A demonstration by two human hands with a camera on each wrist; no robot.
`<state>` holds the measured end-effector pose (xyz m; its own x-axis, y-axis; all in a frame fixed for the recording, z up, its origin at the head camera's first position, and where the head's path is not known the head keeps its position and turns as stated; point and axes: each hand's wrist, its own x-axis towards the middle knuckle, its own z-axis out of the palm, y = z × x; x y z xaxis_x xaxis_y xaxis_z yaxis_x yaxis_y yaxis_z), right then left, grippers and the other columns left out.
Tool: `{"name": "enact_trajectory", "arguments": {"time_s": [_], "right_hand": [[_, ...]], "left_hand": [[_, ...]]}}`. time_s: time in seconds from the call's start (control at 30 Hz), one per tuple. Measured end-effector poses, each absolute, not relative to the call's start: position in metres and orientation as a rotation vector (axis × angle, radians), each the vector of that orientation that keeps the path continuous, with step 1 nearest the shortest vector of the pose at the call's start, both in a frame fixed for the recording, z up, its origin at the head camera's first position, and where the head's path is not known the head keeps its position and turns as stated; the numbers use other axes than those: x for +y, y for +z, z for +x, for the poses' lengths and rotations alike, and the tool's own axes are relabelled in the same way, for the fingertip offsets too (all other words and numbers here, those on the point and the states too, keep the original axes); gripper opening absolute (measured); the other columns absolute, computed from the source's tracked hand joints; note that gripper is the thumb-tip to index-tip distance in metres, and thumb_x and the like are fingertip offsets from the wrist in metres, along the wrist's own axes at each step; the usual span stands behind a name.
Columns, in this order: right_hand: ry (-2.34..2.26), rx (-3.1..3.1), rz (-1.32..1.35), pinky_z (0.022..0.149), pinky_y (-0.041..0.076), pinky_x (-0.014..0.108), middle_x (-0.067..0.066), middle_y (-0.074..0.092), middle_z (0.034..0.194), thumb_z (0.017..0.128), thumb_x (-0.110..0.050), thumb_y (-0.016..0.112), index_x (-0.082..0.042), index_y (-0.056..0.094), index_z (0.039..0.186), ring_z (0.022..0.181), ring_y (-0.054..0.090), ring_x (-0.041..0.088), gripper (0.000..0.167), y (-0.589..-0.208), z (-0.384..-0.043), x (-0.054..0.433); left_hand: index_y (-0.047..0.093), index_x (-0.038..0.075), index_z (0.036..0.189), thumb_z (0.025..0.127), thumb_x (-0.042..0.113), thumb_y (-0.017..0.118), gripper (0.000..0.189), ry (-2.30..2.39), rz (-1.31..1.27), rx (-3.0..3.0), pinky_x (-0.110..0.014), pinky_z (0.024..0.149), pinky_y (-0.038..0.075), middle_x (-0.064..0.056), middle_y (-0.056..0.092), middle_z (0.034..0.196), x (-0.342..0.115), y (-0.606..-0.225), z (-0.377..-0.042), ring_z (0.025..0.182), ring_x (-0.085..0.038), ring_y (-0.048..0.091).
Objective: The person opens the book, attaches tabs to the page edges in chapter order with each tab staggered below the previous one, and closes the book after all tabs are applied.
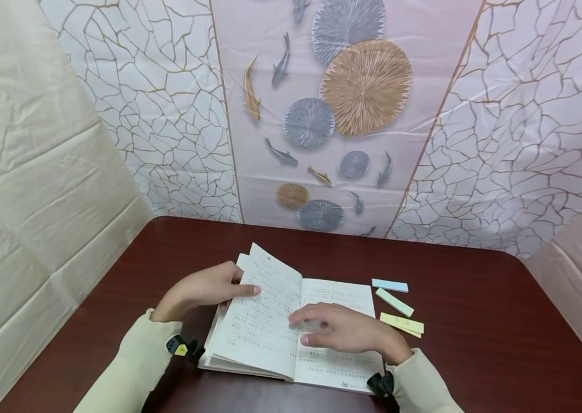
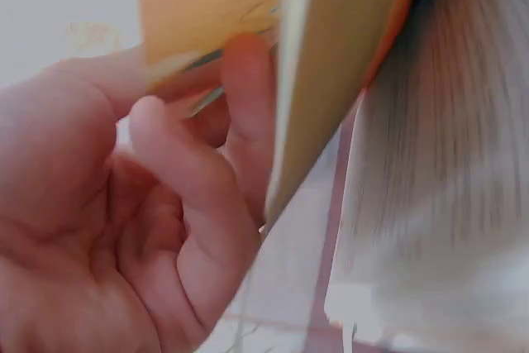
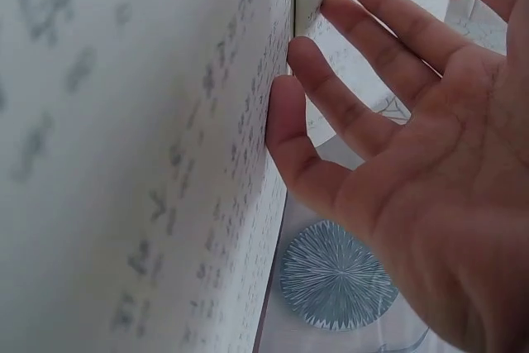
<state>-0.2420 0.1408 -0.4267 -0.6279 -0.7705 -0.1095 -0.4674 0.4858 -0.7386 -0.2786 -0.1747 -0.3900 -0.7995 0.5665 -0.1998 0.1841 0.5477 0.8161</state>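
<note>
An open book (image 1: 267, 310) with lines of text on its pages lies on the dark red-brown table. My left hand (image 1: 216, 285) grips the book's left side, thumb on top of the page and fingers curled underneath. In the left wrist view the fingers of that hand (image 2: 194, 179) are bent behind a raised yellowish leaf (image 2: 331, 64). Over the middle of the book my right hand (image 1: 345, 328) is spread with relaxed fingers. The right wrist view has the fingertips of this hand (image 3: 397, 113) right at the page (image 3: 190, 163), near the fold.
To the right of the book lie a blue sticky-note strip (image 1: 390, 285), a green strip (image 1: 395, 302) and yellow strips (image 1: 402, 323). The table (image 1: 477, 332) runs back to a patterned cloth backdrop (image 1: 177, 103). Pale cloth (image 1: 22, 189) hangs along the left side.
</note>
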Motion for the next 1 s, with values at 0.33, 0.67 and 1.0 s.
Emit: {"name": "enact_trajectory", "arguments": {"time_s": [0.33, 0.67, 1.0], "right_hand": [[-0.954, 2.363, -1.064, 0.099, 0.055, 0.035, -0.005, 0.068, 0.136, 0.107, -0.034, 0.065, -0.019, 0.07, 0.136, 0.126, 0.063, 0.015, 0.033, -0.426, -0.246, 0.14], [-0.746, 2.437, -1.18, 0.116, 0.044, 0.043, -0.001, 0.059, 0.146, 0.107, -0.033, 0.064, -0.01, 0.067, 0.14, 0.139, 0.053, 0.02, 0.04, -0.426, -0.243, 0.133], [-0.728, 2.435, -1.165, 0.118, 0.041, 0.045, 0.001, 0.057, 0.15, 0.107, -0.033, 0.064, -0.008, 0.061, 0.148, 0.143, 0.05, 0.023, 0.048, -0.43, -0.241, 0.133]], "left_hand": [[0.066, 0.011, 0.06, 0.098, 0.024, 0.076, 0.042, 0.77, 0.472, 2.536, -0.021, 0.045, 0.025, 0.002, 0.058, 0.049, -0.185, -0.389, -0.279, 0.043, -0.007, 0.035], [0.06, 0.012, 0.053, 0.093, 0.033, 0.083, 0.05, 0.658, 0.359, 2.538, -0.022, 0.051, 0.034, 0.004, 0.054, 0.047, -0.188, -0.407, -0.282, 0.044, -0.008, 0.05], [0.068, 0.011, 0.056, 0.089, 0.047, 0.083, 0.051, 0.417, 0.236, 2.64, -0.026, 0.054, 0.035, 0.005, 0.055, 0.047, -0.18, -0.411, -0.275, 0.046, -0.008, 0.049]]}}
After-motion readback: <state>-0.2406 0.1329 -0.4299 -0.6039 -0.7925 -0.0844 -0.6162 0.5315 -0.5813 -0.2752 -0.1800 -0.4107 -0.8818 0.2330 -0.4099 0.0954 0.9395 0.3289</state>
